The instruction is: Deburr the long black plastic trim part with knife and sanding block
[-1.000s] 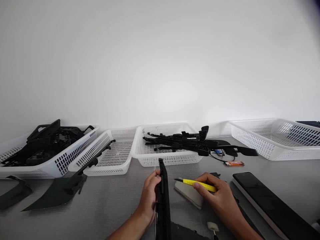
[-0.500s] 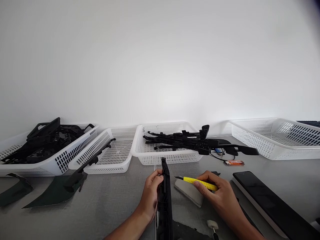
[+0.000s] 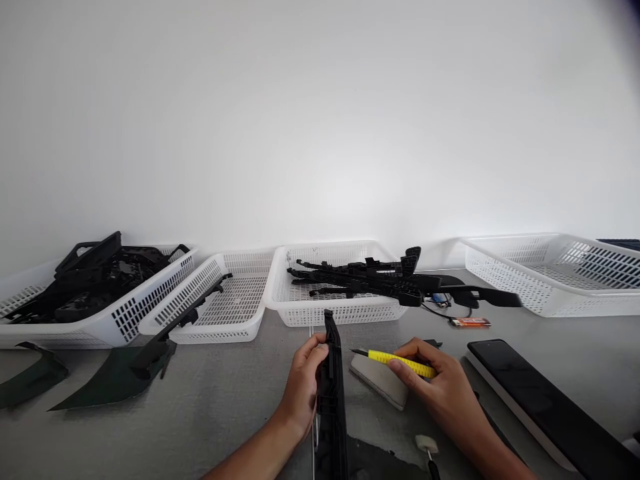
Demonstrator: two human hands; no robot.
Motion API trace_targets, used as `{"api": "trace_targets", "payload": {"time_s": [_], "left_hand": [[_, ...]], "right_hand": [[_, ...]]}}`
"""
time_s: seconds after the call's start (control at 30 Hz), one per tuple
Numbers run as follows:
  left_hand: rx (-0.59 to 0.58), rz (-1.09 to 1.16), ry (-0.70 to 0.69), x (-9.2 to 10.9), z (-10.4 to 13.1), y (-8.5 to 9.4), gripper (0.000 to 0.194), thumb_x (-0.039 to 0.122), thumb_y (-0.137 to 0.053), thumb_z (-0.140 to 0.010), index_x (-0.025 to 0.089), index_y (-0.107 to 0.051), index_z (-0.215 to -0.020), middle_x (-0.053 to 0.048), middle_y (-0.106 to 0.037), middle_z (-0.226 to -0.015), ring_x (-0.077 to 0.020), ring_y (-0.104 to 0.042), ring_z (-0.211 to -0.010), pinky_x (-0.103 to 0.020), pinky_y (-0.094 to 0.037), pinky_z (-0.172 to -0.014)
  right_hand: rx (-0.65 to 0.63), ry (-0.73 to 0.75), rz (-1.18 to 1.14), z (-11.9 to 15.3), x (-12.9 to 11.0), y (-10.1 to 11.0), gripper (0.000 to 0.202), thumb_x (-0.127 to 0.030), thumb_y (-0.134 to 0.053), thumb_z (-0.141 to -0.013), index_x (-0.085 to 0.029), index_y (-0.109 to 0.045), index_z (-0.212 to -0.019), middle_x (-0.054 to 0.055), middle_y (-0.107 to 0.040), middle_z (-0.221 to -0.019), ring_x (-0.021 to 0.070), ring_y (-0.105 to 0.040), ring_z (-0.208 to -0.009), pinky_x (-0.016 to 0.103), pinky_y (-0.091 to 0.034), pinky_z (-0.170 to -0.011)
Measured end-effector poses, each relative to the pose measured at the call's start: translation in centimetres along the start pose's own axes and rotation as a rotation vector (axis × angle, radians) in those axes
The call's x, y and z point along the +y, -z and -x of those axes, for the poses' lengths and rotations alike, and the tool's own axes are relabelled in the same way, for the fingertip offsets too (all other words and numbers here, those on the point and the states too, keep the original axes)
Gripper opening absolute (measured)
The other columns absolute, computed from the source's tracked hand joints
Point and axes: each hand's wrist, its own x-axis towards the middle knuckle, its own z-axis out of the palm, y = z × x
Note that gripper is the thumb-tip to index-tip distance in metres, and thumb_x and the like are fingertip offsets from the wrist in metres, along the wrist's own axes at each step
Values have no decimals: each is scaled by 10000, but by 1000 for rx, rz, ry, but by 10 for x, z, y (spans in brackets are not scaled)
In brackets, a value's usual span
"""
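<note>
A long black plastic trim strip point(image 3: 331, 393) stands nearly upright in the picture, with my left hand point(image 3: 303, 383) closed around its upper part. My right hand point(image 3: 440, 380) pinches a yellow utility knife point(image 3: 401, 363), its dark blade pointing left at the strip, a small gap apart. Beneath the knife a light grey pad point(image 3: 381, 379) lies on the table. Near my right wrist is a small tool with a white felt tip point(image 3: 427, 445). A dark scrap of material point(image 3: 380, 461) lies beside the strip's lower end.
Black parts fill the left basket point(image 3: 95, 331), and similar strips point(image 3: 365, 280) stick out of the middle basket point(image 3: 340, 313). Between them a smaller basket point(image 3: 235, 331) holds one strip. Another white basket point(image 3: 560, 300) stands right, behind a long black-topped device point(image 3: 545, 400). Dark green pieces point(image 3: 105, 383) lie left.
The whole view has shifted very slightly. Both hands keep their holds, and the knife stays at nearly the same place beside the strip.
</note>
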Motion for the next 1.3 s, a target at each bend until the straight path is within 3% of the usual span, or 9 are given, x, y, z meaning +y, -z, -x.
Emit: {"api": "trace_targets", "payload": {"time_s": [0.33,0.53,0.63,0.77,0.93,1.3], "left_hand": [[-146,-83,-67,-4,-2,4,458,519,-824,-760,200,-774,-1087,-14,-695,-837,-178,-614,-770,-271,-495,-688],[-252,-115,-69,0,2,4,296,481,-745,-801,198,-657,-798,45,-459,-671,-116,-363,-593,-241,-350,-535],[-287,-122,-106,3,4,2,320,504,-727,-830,198,-637,-800,41,-452,-687,-121,-382,-624,-240,-368,-574],[-261,-98,-110,2,5,0,303,482,-752,-805,189,-677,-823,12,-550,-741,-150,-493,-709,-252,-416,-650],[-147,-70,-81,-1,4,2,322,485,-821,-743,196,-703,-825,9,-605,-727,-171,-547,-713,-267,-422,-666],[-167,-19,-88,0,4,2,410,547,-838,-774,205,-657,-911,56,-528,-698,-107,-467,-622,-218,-408,-571]], "right_hand": [[77,3,29,-3,1,-2,538,-741,-659,-851,-216,-754,-777,51,-733,-729,217,-637,-674,280,-489,-581],[75,13,15,-3,-1,-1,520,-733,-673,-845,-223,-770,-825,71,-761,-805,252,-683,-755,300,-519,-633],[88,13,14,-3,0,-2,523,-740,-671,-844,-225,-760,-844,80,-763,-831,262,-690,-775,311,-527,-658],[112,-10,15,-4,5,-3,511,-726,-652,-873,-227,-752,-917,69,-748,-858,243,-667,-759,300,-511,-636],[54,12,-4,-2,4,0,491,-706,-659,-885,-223,-742,-859,38,-699,-779,210,-615,-704,286,-474,-622],[-72,43,-1,4,-3,4,452,-660,-680,-888,-220,-735,-801,36,-707,-776,218,-630,-720,309,-454,-663]]}}
